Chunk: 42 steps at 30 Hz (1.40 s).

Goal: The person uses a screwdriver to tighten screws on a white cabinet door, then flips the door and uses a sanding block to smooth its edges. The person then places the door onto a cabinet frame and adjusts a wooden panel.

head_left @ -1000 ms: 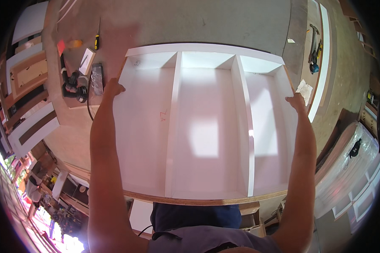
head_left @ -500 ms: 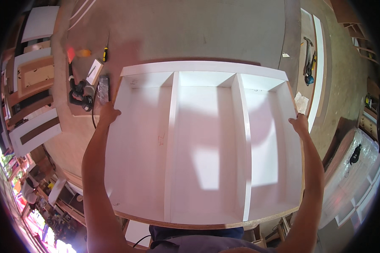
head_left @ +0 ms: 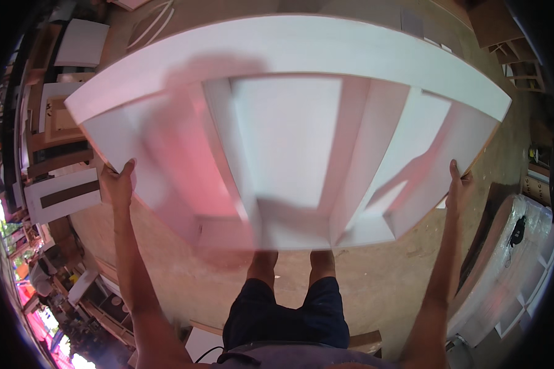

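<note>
Nearest, at six o'clock, dark shorts [head_left: 283, 320] and two knees show, the feet hidden behind the white shelf unit [head_left: 289, 141]. The left hand [head_left: 118, 183] grasps its edge at nine o'clock, and the right hand [head_left: 458, 186] grasps the edge at three; most fingers are hidden behind the panels. The unit is blurred, filling the centre. Beyond it, white panels [head_left: 64, 195] lie at nine o'clock.
</note>
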Each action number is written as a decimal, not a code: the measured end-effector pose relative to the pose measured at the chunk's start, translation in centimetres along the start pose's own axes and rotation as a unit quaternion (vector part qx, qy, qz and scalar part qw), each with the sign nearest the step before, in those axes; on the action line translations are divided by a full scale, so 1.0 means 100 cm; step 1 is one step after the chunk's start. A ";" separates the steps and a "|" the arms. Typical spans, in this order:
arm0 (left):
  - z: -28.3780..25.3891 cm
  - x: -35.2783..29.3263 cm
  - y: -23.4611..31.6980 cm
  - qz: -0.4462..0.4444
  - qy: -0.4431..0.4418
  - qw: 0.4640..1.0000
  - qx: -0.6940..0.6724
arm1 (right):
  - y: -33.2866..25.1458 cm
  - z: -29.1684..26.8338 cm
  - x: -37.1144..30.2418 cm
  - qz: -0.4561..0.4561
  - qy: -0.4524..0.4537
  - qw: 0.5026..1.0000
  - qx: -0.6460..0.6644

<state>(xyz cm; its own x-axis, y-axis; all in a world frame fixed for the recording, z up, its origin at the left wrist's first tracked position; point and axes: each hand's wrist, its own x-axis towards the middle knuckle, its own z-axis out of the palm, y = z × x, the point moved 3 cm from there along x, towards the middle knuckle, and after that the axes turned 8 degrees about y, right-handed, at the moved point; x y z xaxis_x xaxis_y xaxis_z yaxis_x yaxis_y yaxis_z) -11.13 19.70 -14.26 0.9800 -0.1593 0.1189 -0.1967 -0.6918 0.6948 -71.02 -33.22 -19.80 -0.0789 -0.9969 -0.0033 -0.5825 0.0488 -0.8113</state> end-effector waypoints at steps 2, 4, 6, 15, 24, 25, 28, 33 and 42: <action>0.007 -0.005 -0.014 -0.001 0.045 0.996 -0.075 | 0.023 0.014 0.006 -0.022 0.044 0.986 0.156; 0.026 0.000 -0.024 0.007 0.080 0.979 -0.186 | 0.048 0.033 0.022 -0.040 0.067 0.964 0.253; 0.046 0.001 -0.024 -0.002 0.109 0.968 -0.226 | 0.047 0.059 0.023 -0.031 0.089 0.963 0.253; 0.164 0.042 -0.149 -0.011 0.170 0.908 -0.382 | 0.152 0.158 0.027 -0.149 0.107 0.930 0.320; 0.180 0.046 -0.149 -0.009 0.062 0.942 -0.331 | 0.149 0.166 0.057 -0.143 0.073 0.963 0.217; 0.190 0.053 -0.146 -0.038 0.025 0.945 -0.324 | 0.145 0.168 0.067 -0.141 0.076 0.965 0.209; 0.194 0.068 -0.138 -0.084 0.062 0.953 -0.284 | 0.114 0.177 0.071 -0.098 0.068 0.969 0.218; 0.176 0.083 -0.170 -0.054 0.037 0.990 -0.124 | 0.104 0.169 0.063 -0.025 -0.029 0.997 0.074; 0.154 -0.101 -0.100 -0.002 0.006 0.989 0.147 | -0.118 0.132 -0.212 -0.333 -0.206 0.919 0.048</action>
<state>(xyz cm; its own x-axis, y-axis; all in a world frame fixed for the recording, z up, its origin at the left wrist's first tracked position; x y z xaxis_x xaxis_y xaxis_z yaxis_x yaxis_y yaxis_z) -19.47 17.37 -33.30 0.9809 -0.1488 0.1251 -0.1902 -0.8677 0.4592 -51.81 -13.44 -17.84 0.5947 -0.7428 0.3075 -0.3152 -0.5673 -0.7608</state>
